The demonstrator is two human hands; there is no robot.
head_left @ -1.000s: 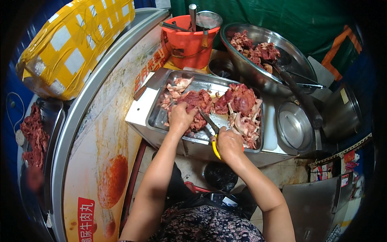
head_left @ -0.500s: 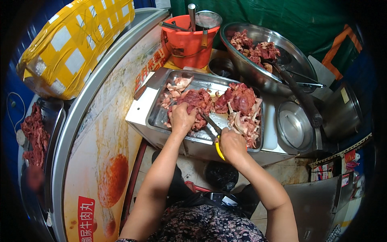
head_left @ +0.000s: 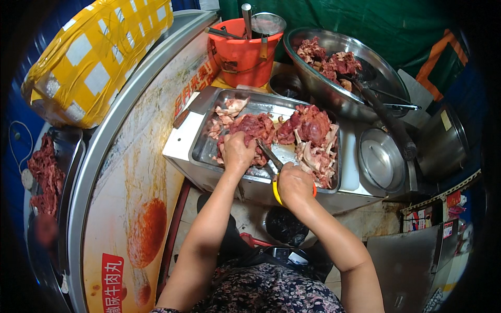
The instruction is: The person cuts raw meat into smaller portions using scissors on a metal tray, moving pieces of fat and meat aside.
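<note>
Raw meat (head_left: pixel 250 125) lies heaped inside a shallow steel tray (head_left: pixel 267 106) on the white worktop (head_left: pixel 189 128). The left hand (head_left: pixel 238 152) has its grip clamped on the left-hand pile; the right hand (head_left: pixel 295 183) has its grip wrapped around yellow-handled scissors (head_left: pixel 271 156), whose blades point toward that same pile.

Meat (head_left: pixel 313 128) in a tray (head_left: pixel 271 103), bucket (head_left: pixel 245 65) and bowl (head_left: pixel 339 101) behind, pan (head_left: pixel 383 159) to its right, box (head_left: pixel 94 65) far left
</note>
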